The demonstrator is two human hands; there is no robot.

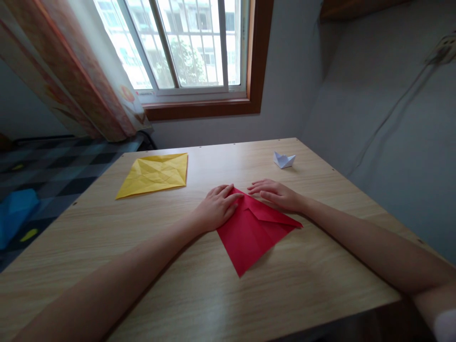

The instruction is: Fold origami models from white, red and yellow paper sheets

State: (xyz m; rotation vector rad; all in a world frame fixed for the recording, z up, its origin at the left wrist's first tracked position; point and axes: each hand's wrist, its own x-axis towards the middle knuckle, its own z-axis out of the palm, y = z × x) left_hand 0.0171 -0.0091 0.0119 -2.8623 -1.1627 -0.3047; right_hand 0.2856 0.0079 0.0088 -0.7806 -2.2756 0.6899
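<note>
OK, left hand lies flat, pinning folded red paper, right hand loosely open beside it: align before creasing.

A home bedroom (flowered curtain, checked bedding, barred window).

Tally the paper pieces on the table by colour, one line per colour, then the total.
Red: 1, the folded sheet under the left hand
Yellow: 1, the creased piece
White: 1, the small boat-like fold
Total: 3
</note>
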